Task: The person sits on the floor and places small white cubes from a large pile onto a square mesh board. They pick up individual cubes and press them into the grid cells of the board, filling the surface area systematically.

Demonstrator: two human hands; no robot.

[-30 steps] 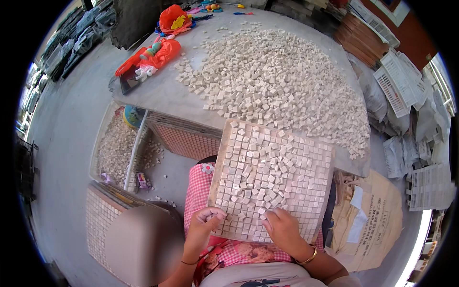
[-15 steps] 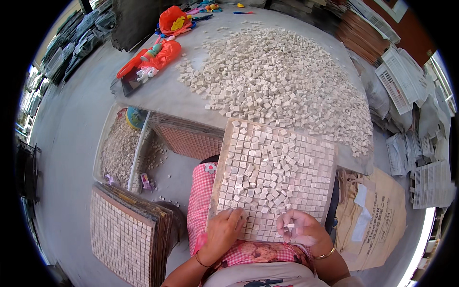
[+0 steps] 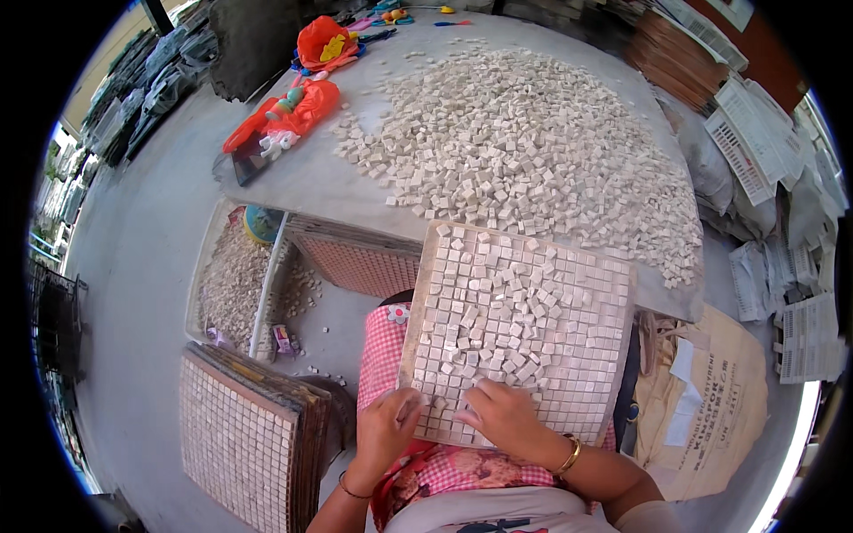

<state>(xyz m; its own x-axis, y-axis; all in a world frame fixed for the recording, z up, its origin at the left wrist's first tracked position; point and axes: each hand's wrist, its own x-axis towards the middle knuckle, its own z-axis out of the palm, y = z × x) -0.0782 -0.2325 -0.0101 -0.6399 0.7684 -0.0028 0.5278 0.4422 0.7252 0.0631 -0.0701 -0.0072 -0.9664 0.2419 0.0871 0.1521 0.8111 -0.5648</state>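
the right hand (image 3: pixel 502 416) covers part of the tile board's (image 3: pixel 613 293) near rows; the left hand (image 3: pixel 386 426) hides its corner. the board's far edge overlaps the table (image 3: pixel 302 182).

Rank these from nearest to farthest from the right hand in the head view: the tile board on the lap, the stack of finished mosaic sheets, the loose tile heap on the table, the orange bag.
From the right hand:
1. Tile board, directly under the fingers.
2. Stack of mosaic sheets, on the floor to the left.
3. Loose tile heap, on the table beyond the board.
4. Orange bag, far left end of the table.
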